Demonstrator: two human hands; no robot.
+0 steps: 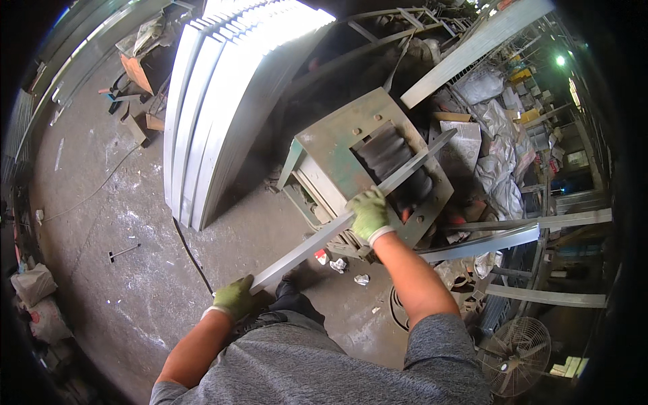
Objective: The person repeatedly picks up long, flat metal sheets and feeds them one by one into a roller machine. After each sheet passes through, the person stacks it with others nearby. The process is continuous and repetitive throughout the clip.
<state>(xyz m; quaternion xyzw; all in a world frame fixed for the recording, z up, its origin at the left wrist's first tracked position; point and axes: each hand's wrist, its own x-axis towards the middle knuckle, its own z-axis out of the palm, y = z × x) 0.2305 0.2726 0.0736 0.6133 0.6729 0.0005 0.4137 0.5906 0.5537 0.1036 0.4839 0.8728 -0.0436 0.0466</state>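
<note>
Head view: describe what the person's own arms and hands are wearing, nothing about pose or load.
Both hands wear yellow-green knit work gloves with pale, whitish cuffs at the wrist: the left hand and the right hand match. The gloves look worn and slightly soiled. Both forearms are bare from cuff to above the elbow. A heathered grey short-sleeved shirt covers the upper arms and shoulders. No watch, band or markings show.

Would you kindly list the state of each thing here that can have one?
metal strip: held at both ends, far end lying across the machine's rollers
left hand: gloved, closed on the strip's near end
right hand: gloved, gripping the strip mid-length
roller machine: strip laid across its opening
floor fan: upright; running or not, cannot tell
</note>
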